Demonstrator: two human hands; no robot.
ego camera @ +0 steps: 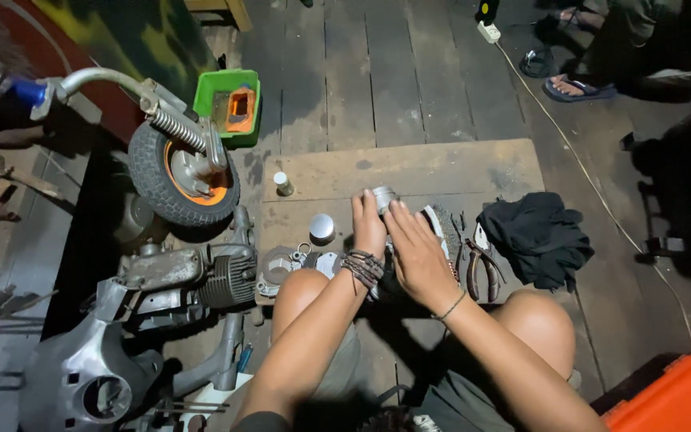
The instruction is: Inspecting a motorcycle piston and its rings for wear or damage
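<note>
Dim plank floor, wooden board (441,172) laid over it. Left hand (368,228) and right hand (417,252) both curled shut around a small metal cylinder (383,197) just above the board. Likely risk: slipping from the fingertips, rolling toward the pliers (480,268) or off among loose parts near the scooter engine (225,276).
</note>
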